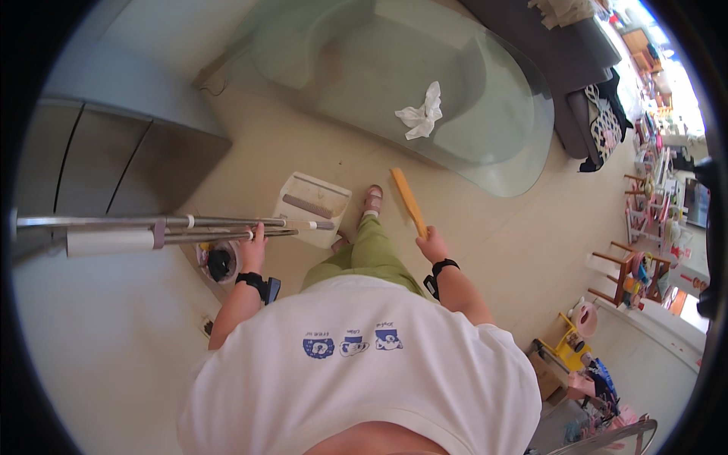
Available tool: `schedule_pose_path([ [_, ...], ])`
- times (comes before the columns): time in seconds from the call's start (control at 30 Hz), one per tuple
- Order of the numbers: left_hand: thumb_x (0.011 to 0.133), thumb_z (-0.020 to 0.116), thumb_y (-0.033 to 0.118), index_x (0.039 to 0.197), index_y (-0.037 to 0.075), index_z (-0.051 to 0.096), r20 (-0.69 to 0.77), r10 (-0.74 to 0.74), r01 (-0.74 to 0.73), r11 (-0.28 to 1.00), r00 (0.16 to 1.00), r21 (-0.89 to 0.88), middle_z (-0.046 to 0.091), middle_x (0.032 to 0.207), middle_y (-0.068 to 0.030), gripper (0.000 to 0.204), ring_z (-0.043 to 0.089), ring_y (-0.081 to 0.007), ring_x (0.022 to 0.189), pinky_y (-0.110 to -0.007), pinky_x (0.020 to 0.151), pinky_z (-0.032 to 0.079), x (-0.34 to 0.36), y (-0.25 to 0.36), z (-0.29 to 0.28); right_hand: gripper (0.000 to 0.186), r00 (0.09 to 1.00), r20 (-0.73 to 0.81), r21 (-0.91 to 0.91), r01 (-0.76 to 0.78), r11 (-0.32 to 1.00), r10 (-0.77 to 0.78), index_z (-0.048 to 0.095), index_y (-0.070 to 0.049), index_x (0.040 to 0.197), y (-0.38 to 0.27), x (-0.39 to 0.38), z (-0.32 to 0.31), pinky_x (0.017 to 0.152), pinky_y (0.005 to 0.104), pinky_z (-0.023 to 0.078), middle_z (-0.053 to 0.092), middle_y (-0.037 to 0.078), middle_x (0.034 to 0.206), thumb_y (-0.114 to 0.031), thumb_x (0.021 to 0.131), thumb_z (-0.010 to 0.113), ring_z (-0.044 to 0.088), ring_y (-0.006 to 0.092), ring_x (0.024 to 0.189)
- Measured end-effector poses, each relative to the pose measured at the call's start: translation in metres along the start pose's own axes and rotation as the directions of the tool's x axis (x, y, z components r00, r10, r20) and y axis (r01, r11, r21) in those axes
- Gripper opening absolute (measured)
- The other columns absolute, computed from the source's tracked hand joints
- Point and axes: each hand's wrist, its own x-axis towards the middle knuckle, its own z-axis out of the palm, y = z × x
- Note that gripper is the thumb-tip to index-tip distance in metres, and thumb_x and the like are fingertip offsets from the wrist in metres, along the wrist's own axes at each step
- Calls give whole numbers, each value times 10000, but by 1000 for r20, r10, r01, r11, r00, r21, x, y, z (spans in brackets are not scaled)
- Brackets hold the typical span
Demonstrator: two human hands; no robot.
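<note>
My left hand (255, 244) grips a bundle of metal poles (102, 221) held sideways, one with a white roller-like piece (110, 242). Just beyond the poles is a white dustpan (311, 199) with a toothed strip; whether it joins one of them, I cannot tell. My right hand (431, 244) is closed round the end of a flat, orange-yellow bar-like object (406, 196) that angles forward over the floor. Its far end points toward the glass table.
A glass table (500, 136) bearing crumpled white tissue (421, 114) lies ahead, a dark sofa (561, 53) beside it. Grey cabinets (129, 171) stand left, a tub (227, 273) below them. Chairs (629, 277) and clutter line the right side; a yellow trolley (569, 341) stands lower right.
</note>
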Motion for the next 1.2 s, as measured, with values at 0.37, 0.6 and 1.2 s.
schedule_pose_path([
  [0.37,925,549,192,1220,118,536,62,-52,44,992,997,121,527,1084,-18,305,508,-118,1007,-298,833,486,127,1,77,544,998,49,493,17,870,-48,432,-32,1260,-54,191,110,887,378,445,578,206,1135,-225,780,603,565,324,1054],
  [0.6,922,527,103,1221,74,525,76,-48,38,991,996,127,508,1167,-47,300,500,-133,1052,-299,903,460,196,-34,113,500,980,-200,722,136,679,17,409,19,1279,-36,353,184,903,373,430,551,235,1169,-170,840,557,545,323,1083],
  [1.2,909,560,146,1217,29,506,51,168,-175,942,984,285,531,1192,-88,334,527,-172,1069,-307,885,489,275,-84,136,382,459,-772,-239,431,870,-439,505,-68,1237,-82,658,108,681,389,471,618,148,872,-216,885,507,590,282,804],
])
